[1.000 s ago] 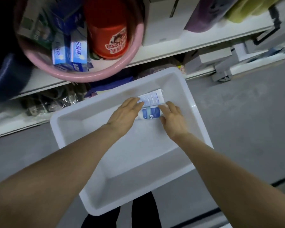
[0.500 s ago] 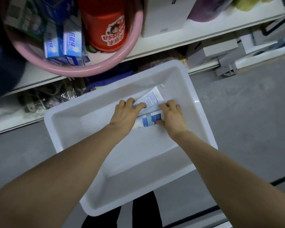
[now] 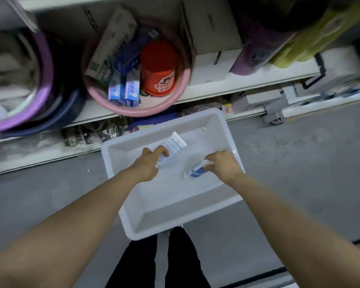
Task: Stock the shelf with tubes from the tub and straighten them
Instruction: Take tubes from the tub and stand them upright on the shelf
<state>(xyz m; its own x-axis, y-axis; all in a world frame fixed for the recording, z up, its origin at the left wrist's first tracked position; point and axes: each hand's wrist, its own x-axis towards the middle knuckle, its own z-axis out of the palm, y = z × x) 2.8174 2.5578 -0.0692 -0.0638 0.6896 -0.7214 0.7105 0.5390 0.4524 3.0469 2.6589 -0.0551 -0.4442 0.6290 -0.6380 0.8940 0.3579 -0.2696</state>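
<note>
A grey floor (image 3: 289, 163) and white shelf (image 3: 247, 82) are seen behind one white tub (image 3: 175, 213). Two tubes are counted inside it: one white tube (image 3: 174, 145) is gripped by the left hand (image 3: 149, 165), one blue-striped tube (image 3: 195, 170) by the right hand (image 3: 222, 166).

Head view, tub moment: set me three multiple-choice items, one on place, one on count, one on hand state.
1. Where is the white tub?
A on the shelf
B over the floor, below the shelf
C inside the basin

2. How many tubes show in the tub?
A two
B four
C none

3. The left hand is
A flat and empty
B gripping the white tube
C outside the tub

Key: 1 B, grey floor surrounds it; 2 A, the right hand holds the blue-striped tube; 3 B, fingers curl round it.
</note>
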